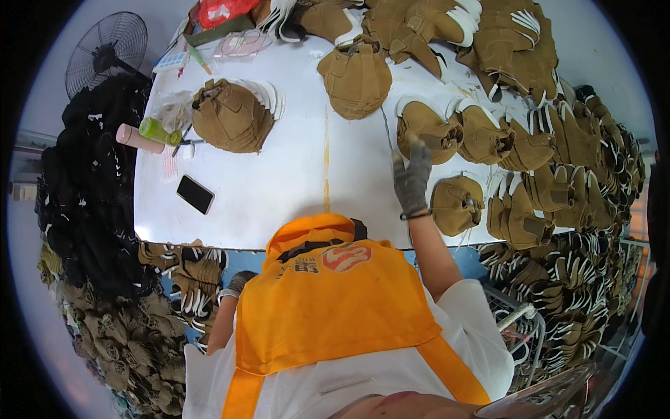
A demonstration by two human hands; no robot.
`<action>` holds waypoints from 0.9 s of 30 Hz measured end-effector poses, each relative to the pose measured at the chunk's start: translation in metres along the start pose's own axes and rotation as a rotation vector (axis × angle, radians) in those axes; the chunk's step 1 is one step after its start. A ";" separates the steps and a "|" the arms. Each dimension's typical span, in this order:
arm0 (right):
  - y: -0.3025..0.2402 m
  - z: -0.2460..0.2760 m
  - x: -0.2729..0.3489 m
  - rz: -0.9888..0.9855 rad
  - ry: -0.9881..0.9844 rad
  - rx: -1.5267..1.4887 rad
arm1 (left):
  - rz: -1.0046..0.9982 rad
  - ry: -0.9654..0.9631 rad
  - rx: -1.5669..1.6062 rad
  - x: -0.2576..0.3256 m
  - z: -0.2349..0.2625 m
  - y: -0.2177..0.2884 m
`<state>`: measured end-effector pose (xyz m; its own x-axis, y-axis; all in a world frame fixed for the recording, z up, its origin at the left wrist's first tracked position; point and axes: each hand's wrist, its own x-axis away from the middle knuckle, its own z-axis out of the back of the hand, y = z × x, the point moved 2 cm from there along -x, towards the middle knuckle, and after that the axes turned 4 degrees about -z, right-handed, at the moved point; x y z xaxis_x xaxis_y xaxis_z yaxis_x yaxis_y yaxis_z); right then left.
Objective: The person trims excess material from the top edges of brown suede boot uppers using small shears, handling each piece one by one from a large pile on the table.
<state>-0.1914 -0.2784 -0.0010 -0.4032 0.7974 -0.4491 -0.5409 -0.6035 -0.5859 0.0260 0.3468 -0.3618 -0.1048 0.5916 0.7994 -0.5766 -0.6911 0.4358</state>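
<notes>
My right hand point(412, 180), in a grey glove, reaches over the white table with its fingers stretched out. Its fingertips are at the near left side of a stack of brown caps point(424, 126) with white brims; whether they touch it I cannot tell. Just right of the wrist sits another brown cap stack point(457, 204). My left hand point(242, 281), also gloved, hangs low by the table's front edge, beside brown caps point(199, 269) stacked below. Its fingers are mostly hidden, so any hold there cannot be made out.
On the white table point(279, 181) lie a black phone point(195, 194), a pink bottle point(139, 137), a green bottle point(159, 131) and a brown cap stack point(234, 117). More caps point(357, 78) stand farther back and right. A fan point(106, 56) and black piles point(91, 181) flank the left.
</notes>
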 end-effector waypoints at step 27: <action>-0.130 -0.014 -0.156 -0.047 -0.135 -0.825 | 0.338 0.444 0.976 0.058 0.093 0.158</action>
<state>-0.0473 -0.3243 0.1359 -0.5074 0.7838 -0.3581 0.1331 -0.3392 -0.9312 0.0038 0.2334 -0.2080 -0.5276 0.2730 0.8044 0.3970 -0.7580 0.5176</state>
